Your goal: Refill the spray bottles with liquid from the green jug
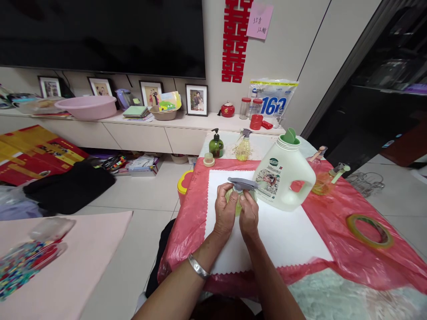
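We see two bare hands at the worktop [313, 294], and between them is one spray bottle [243, 182] with a grey trigger head. The left hand [224, 214] and the right hand [249, 215] hold it together, one from each side. The fingers [221, 191] of both hands are curled closely around the bottle, and the two thumbs lie near its neck, under the trigger head. We can see a little yellowish colour of the bottle body between the hands, but we cannot tell whether its base touches the white cloth [287, 244] below. On the left wrist there is a silver bracelet [199, 266].

Just beside the right hand, the large pale detergent jug [283, 178] stands upright on the cloth, with a green spout piece [291, 137] at its mouth. Red plastic sheeting [183, 249] lies under the cloth. Farther back we notice a green pump bottle [216, 147], a small cream-coloured cap [209, 159] near it, and another spray bottle with yellow liquid [243, 150]. Two more trigger bottles [322, 184] are behind the jug, to its right, and a roll of yellowish tape [353, 227] lies flat on the red sheeting
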{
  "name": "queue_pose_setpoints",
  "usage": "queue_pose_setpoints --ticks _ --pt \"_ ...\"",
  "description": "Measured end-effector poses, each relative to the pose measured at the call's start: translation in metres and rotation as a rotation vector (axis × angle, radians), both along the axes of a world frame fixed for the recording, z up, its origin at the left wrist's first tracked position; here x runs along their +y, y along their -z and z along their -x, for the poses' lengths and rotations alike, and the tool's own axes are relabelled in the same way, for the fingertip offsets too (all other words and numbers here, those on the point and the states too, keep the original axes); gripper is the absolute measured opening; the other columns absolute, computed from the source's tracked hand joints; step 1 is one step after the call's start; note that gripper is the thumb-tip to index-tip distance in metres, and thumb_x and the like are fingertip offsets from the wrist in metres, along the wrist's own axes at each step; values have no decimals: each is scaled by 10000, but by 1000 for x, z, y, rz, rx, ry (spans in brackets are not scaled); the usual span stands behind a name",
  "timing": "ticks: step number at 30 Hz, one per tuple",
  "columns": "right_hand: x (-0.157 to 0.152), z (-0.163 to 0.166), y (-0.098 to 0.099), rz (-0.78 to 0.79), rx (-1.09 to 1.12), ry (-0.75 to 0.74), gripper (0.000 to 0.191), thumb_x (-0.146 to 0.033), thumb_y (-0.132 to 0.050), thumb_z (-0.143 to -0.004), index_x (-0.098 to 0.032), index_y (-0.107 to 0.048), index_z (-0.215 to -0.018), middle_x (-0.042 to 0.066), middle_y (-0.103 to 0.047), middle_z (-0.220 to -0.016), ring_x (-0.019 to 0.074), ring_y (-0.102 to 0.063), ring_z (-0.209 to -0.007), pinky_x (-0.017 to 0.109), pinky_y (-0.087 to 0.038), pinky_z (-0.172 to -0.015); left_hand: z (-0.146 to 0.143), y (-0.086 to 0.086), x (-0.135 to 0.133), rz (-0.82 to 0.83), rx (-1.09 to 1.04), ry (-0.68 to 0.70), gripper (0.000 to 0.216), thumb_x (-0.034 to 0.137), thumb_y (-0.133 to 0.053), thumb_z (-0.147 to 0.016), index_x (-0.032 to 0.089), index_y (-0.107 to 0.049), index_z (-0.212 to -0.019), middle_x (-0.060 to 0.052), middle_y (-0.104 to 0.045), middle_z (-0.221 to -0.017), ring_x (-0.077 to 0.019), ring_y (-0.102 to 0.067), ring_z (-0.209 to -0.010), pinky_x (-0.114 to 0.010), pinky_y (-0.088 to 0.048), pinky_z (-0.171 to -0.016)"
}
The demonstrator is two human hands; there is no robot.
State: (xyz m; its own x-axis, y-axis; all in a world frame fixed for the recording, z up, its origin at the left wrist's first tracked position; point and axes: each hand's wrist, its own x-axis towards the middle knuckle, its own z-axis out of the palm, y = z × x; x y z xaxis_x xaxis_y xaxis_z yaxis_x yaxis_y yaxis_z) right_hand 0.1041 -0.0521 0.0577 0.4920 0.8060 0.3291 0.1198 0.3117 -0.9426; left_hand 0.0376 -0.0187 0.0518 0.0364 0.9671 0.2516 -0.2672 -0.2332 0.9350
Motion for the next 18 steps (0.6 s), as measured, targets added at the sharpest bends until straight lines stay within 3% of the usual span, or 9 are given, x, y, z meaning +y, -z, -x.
queue_pose_setpoints --ticks 11,18 --pt "8 3 9 -40 68 35 316 -449 -582 -924 -189 -691 -1065 76 -676 -1117 227 -599 -1146 423 -427 -1071 2 -13 -5 38 6 -30 272 457 -574 -922 228 -601 -1067 -50 -643 -1081 -204 -607 -1067 -363 -475 -1004" --pt "16 8 18 -95 152 80 418 -395 -699 -828 -197 -542 -1162 84 -676 -1123 213 -637 -1115 398 -502 -1007 5 -8 -4 28 -8 18 291 430 -551 -940 224 -584 -1142 -66 -631 -1162 -217 -593 -1147 -382 -436 -1059"
